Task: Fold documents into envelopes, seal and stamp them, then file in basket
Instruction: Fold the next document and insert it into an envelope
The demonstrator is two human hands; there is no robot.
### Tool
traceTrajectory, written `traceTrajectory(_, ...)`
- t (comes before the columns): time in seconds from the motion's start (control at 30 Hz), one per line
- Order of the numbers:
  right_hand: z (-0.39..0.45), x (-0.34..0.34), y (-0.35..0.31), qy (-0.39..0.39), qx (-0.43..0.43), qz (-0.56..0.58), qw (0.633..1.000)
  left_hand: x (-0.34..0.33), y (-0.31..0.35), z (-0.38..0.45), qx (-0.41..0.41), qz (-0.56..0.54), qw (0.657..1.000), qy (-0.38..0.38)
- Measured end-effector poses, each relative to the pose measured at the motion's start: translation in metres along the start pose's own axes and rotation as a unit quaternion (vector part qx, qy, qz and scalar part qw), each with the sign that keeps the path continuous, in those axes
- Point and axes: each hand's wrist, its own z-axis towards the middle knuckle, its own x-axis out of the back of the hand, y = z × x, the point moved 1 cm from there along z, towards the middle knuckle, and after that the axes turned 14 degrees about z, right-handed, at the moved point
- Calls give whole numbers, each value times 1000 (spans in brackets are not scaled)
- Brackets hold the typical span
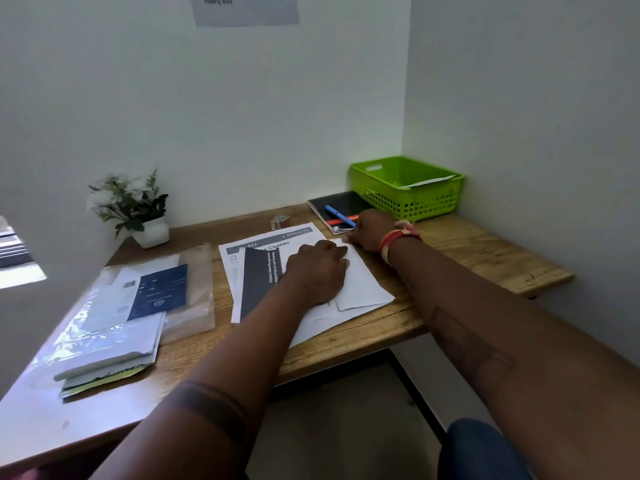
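We see a white envelope point(363, 285) lying flat in the middle of the wooden tabletop point(467, 244). It is plain and blank on the side we can see, and it sits a little crooked. It lies on top of some printed papers point(273, 237) with a dark band and big letters that say "Clothes".

Our left hand point(317, 271) rests on the envelope with the fingers bent, pressing down on it. Our right hand point(370, 228) is at the far corner of the envelope. Its fingers seem to pinch that corner, but we cannot tell for sure. The two hands are close, not touching. A red and white band point(398, 237) is on the right wrist.

Just behind the right hand is a black notebook point(346, 202) with a blue pen point(337, 214) and a red one point(341, 221) on it. Next to it, in the corner, stands a green basket point(408, 199) with a white paper point(431, 181) inside.

To the left is a clear plastic bag point(194, 289), a blue booklet point(161, 292) and a pile of books point(110, 358). A small plant point(133, 206) in a white pot is by the wall.
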Motion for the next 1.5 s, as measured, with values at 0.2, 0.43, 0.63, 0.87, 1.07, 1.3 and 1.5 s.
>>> traceTrajectory(0.2, -6, 7, -3, -35, 6, -28, 999, 1, 1, 1, -1, 19, 1000, -8)
traceTrajectory(0.43, -39, 26, 0, -87, 21, -37, 995, 3, 2, -1, 6, 22, 1000, -20)
traceTrajectory(0.63, -65, 35, 4, -101, 15, -1, 995, 5, 2, -1, 9, 21, 999, -26)
traceTrajectory(0.87, -87, 43, 21, -116, 32, 31, 992, 3, 1, 1, 4, 29, 999, -24)
traceTrajectory(1.07, -105, 52, 32, -137, 17, 32, 990, 4, 2, 1, 3, 26, 999, -22)
traceTrajectory(1.3, -120, 59, 41, -191, 35, 29, 981, 6, 1, -1, 2, 22, 1000, -21)
traceTrajectory(1.5, -132, 49, 50, -151, 113, 75, 979, 5, 1, -1, -2, 26, 1000, -15)
